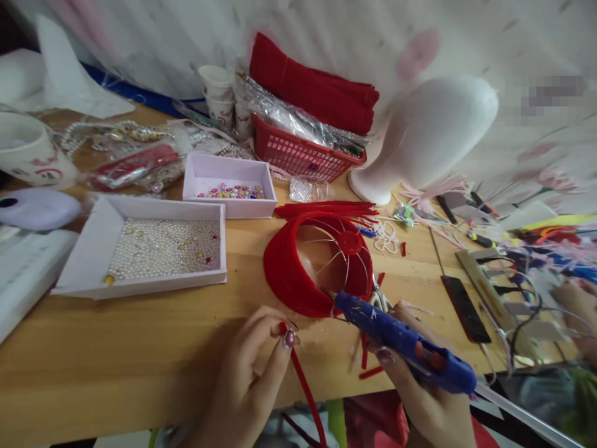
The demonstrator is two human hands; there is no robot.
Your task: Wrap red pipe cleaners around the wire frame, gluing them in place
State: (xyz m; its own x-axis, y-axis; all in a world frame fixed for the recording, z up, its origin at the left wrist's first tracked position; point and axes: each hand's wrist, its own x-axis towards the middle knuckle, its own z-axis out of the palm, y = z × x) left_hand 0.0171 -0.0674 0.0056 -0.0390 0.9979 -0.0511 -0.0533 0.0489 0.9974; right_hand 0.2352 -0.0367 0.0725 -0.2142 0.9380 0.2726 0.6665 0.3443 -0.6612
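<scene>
My left hand (256, 367) pinches one end of a red fuzzy strip (305, 382), which hangs down past the table's front edge. In my right hand (420, 386) is a blue hot glue gun (401, 339) with a clear glue stick coming out of its back end. The gun's nozzle points left, close to the lower rim of a round red hat frame (282, 267) with thin wires meeting at a small red disc (349, 242); whether it touches the rim I cannot tell. A pair of scissors (380, 295) lies partly hidden behind the gun.
White boxes hold pearl beads (158, 249) and coloured gems (233, 191). A red basket (303, 152), a white mannequin head (433, 134) and paper cups (218, 93) stand behind. A phone (466, 308) and power strip (489, 298) lie right, near another person's hand (578, 305).
</scene>
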